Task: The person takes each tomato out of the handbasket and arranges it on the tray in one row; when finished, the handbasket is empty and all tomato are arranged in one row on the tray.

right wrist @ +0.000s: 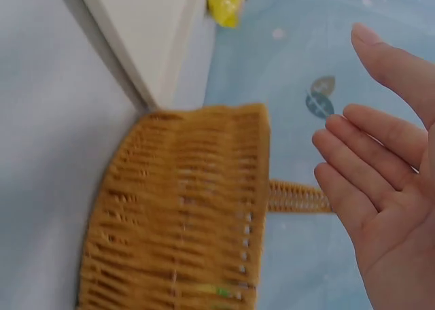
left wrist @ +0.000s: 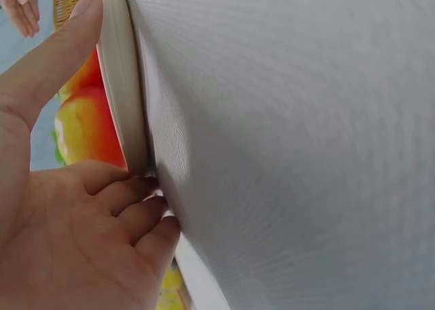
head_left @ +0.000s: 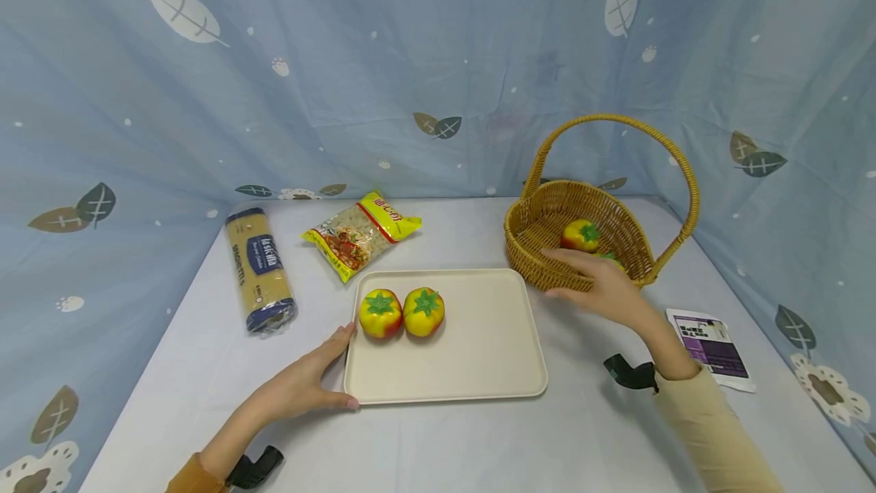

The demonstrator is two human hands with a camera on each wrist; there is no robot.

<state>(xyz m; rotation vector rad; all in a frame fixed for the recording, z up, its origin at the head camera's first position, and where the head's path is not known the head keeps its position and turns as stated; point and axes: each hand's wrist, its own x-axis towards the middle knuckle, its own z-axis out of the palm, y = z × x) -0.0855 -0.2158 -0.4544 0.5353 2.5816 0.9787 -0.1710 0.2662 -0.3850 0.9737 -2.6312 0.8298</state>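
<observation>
A beige tray [head_left: 479,341] holds two yellow-and-red persimmon-like fruits [head_left: 380,313] with green leafy tops, side by side on its left half. My left hand [head_left: 308,379] rests against the tray's left side, thumb and fingers spread along the rim. In the left wrist view, the thumb and fingertips touch the rim. Over the near rim of a wicker basket [head_left: 541,253] hovers my right hand [head_left: 602,287], fingers extended and holding nothing. Inside the basket lies a similar fruit [head_left: 580,235]; another is partly hidden behind the hand. The right wrist view shows the basket's woven side [right wrist: 183,208].
A spaghetti pack [head_left: 260,268] lies at the left of the white table. Behind the tray is a yellow noodle bag [head_left: 361,234]. A white-and-purple packet [head_left: 712,348] lies under the right forearm's side. The basket's tall handle [head_left: 616,119] arches above it; a blue curtain [head_left: 342,82] hangs behind.
</observation>
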